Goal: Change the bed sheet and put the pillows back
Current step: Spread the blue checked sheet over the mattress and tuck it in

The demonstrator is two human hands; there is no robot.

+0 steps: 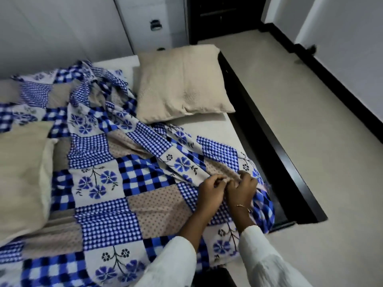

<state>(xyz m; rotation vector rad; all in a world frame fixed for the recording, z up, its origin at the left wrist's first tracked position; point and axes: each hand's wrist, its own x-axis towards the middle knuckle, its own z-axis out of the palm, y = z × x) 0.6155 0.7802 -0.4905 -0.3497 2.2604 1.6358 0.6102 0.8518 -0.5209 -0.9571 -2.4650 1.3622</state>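
A blue, white and beige patchwork bed sheet (116,183) lies rumpled over the bed, bunched in folds toward the far side. My left hand (210,192) and my right hand (242,188) sit side by side near the bed's right edge, both closed on a gathered fold of the sheet. One beige pillow (182,83) rests on the bare mattress (215,125) at the far right corner. A second beige pillow (22,175) lies on the sheet at the left edge.
A dark wooden bed frame (290,162) runs along the right side of the mattress. Beyond it is pale floor (300,96) with a black skirting along the white wall. A white cabinet (153,23) and a dark doorway (223,17) stand behind the bed.
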